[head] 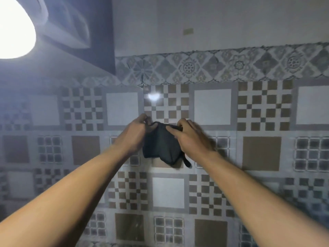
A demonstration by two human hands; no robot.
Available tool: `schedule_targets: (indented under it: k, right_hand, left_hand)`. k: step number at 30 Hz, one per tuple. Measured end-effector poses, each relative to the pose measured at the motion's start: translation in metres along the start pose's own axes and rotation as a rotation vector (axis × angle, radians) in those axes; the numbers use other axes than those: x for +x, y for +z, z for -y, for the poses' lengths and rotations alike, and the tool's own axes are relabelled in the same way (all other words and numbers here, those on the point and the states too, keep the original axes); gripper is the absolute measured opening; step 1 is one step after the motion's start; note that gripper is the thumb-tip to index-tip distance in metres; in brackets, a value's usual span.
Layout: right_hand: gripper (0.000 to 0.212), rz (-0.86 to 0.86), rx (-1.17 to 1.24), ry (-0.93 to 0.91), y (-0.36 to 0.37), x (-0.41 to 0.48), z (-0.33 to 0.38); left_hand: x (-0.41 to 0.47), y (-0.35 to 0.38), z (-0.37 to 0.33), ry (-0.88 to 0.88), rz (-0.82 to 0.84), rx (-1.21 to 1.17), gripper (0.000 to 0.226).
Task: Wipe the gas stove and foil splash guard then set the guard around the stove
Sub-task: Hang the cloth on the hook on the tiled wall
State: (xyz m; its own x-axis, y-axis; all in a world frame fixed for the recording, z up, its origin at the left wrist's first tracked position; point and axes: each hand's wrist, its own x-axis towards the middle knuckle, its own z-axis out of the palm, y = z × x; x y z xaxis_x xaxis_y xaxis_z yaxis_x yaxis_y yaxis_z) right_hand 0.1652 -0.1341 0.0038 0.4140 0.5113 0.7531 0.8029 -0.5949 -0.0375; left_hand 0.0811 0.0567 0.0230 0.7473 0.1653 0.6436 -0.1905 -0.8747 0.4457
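Note:
A dark cloth (161, 145) hangs against the patterned tiled wall (213, 107), bunched, with a short strap dangling at its lower right. My left hand (134, 133) pinches its upper left edge. My right hand (191, 138) grips its upper right edge, thumb pressed on the front. Both arms reach up and forward from the bottom of the view. The gas stove and the foil splash guard are out of view.
A bright lamp (14, 27) glares at the top left beside a dark cabinet or hood edge (103, 36). A decorative tile border (222, 65) runs across the wall above the hands, with plain pale wall above it.

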Motion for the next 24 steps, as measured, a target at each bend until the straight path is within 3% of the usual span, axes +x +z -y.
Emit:
schedule_targets:
  k: [3,7,10,13,18,24]
  right_hand:
    - [0.021,-0.001,0.013,-0.027,0.024,-0.012,-0.009]
    - [0.060,0.089,-0.131,-0.136,0.044,-0.026,-0.022]
    - [0.065,0.090,-0.122,-0.110,0.049,-0.029,-0.019]
    - [0.059,0.136,-0.135,-0.098,0.042,-0.032,-0.016]
    - [0.053,0.250,-0.011,-0.031,0.022,-0.035,-0.007]
    - [0.051,0.236,0.132,0.080,-0.009,-0.046,0.004]
  left_hand:
    - [-0.009,0.019,0.023,0.095,-0.064,0.137,0.021]
    - [-0.025,0.031,0.040,0.117,-0.079,0.254,0.039]
    - [-0.029,0.034,0.046,0.198,-0.067,0.336,0.018]
    - [-0.034,0.033,0.050,0.292,-0.013,0.432,0.034]
    - [-0.039,0.027,0.030,0.132,0.169,0.380,0.061]
    - [-0.051,0.011,0.003,-0.027,0.205,0.281,0.055]
